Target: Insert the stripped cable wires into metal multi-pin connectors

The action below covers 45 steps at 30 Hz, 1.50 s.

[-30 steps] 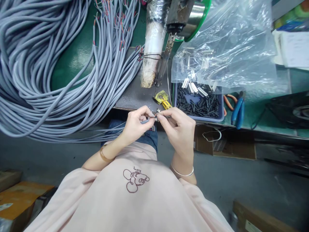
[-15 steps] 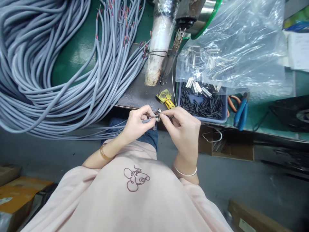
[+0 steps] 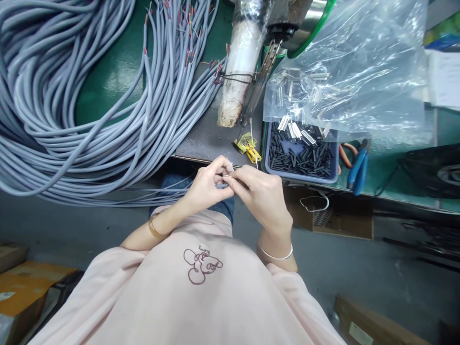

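Note:
My left hand (image 3: 210,186) is closed in a pinch on the end of a grey cable (image 3: 221,185), just beyond the table's front edge. Against those fingertips, my right hand (image 3: 260,191) is also closed. A thin silvery wire (image 3: 255,148) comes down from above and passes behind its knuckles; a short pale end of wire shows between finger and thumb. A small whitish piece (image 3: 230,166) peeks out above the left fingertips, too small to name. The cable's stripped wires are hidden by my fingers.
Many grey cables (image 3: 118,134) with bared ends cover the left. Above my hands a soldering iron (image 3: 260,81) is mounted beside a wrapped white tube (image 3: 235,91). A yellow clip (image 3: 251,151), a blue bin (image 3: 302,177) of black sleeves, pliers (image 3: 357,167) and a plastic bag (image 3: 345,91) lie rightward.
My right hand has shifted left and now overlaps the left fingertips. The metal connector seen between the hands is mostly covered. The hanging wire has moved left with the right hand.

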Available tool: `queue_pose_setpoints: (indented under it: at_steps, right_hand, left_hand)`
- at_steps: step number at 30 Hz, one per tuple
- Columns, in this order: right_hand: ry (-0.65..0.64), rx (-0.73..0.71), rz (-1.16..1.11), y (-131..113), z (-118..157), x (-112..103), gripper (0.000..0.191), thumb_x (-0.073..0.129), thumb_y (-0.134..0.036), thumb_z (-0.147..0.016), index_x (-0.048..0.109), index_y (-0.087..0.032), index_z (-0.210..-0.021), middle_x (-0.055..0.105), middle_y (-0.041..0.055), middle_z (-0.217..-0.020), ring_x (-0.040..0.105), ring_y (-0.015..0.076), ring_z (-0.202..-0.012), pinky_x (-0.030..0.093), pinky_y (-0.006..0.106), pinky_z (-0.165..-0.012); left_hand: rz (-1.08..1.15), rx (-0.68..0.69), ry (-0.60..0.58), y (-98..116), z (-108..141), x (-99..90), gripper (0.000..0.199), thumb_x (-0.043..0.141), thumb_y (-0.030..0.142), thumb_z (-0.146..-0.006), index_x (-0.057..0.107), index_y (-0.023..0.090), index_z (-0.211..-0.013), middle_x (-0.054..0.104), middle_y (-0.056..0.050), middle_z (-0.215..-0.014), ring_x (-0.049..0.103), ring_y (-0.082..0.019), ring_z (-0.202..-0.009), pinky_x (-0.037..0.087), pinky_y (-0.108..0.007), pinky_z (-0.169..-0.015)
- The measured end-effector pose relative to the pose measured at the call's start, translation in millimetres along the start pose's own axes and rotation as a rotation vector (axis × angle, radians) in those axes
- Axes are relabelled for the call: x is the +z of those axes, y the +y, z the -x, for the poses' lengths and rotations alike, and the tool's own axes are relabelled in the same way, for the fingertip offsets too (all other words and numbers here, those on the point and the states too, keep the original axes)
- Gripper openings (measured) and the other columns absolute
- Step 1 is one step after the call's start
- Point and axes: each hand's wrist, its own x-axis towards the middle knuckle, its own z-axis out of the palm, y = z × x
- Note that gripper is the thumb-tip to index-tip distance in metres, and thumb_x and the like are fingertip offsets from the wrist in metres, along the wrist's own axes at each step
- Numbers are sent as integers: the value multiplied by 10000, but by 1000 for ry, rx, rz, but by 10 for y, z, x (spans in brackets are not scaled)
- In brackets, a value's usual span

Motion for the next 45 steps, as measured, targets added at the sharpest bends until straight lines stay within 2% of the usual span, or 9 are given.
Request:
queue_pose_setpoints:
  at_steps: [6,10,18,23,30,33,37,41,45]
  right_hand:
    - [327,201,-169,-19,59,-123,215,720,-345,-908,777,-260,-1098,713,-13,-752,405,86,-466,387,260,-478]
    - [243,292,-312,-36,91,-89,250,742,-280,-850,784,-229,-1091,735,-13,-789,294,47,-435,309,228,-409]
    - [288,417,-759,-18,45,85,180,733,-338,-822,816,-237,-946,716,-22,-621,628,120,-511,523,234,-482]
    - [340,408,-629,-75,35,96,148,725,-308,-839,821,-250,-935,781,2,-738,663,131,-554,563,257,-528]
    - [289,319,-345,-61,12,52,178,675,-309,-903,804,-232,-998,682,-23,-629,531,106,-484,444,255,-481]
    - [468,269,-406,-46,32,48,203,622,-286,-937,742,-244,-1095,523,-78,-522,413,86,-417,327,230,-412]
    - [632,231,-510,-52,105,64,184,570,-255,-986,613,-283,-1162,703,-50,-711,548,83,-427,413,214,-410]
    - [548,304,-464,-41,123,124,42,660,-254,-953,627,-234,-937,801,20,-901,781,155,-705,641,261,-655]
    - [448,277,-487,-9,40,200,120,693,-233,-899,611,-221,-813,816,51,-988,806,183,-838,674,287,-709]
  left_hand:
    - [279,-72,-12,86,-11,-55,341,778,201,-660,516,202,-878,550,63,-733,439,-20,-521,378,-141,-486]
    - [411,-67,-4,123,-22,-98,373,817,396,-752,510,209,-849,522,72,-672,335,-6,-408,290,-167,-379]
    - [380,-62,-27,103,11,-159,507,838,600,-731,528,210,-824,579,45,-650,514,-56,-436,348,-175,-372]
    - [340,-32,-86,120,29,-167,433,861,532,-724,614,179,-772,636,3,-661,512,-60,-478,413,-181,-423]
    - [141,79,151,113,51,-70,281,841,354,-737,640,161,-700,665,-14,-701,582,-84,-593,496,-193,-553]
    - [199,55,194,100,3,-103,281,851,323,-709,623,158,-701,681,-21,-719,539,-57,-524,438,-171,-466]
    - [285,-23,168,124,-62,-185,330,883,314,-665,594,157,-689,714,-28,-779,457,-10,-428,362,-156,-385]
    - [326,-33,142,144,-90,-221,337,889,315,-659,591,159,-690,727,-32,-795,450,-2,-407,346,-157,-372]
    - [270,-3,168,127,-114,-199,297,875,298,-677,613,156,-684,721,-29,-766,458,-11,-425,343,-156,-376]
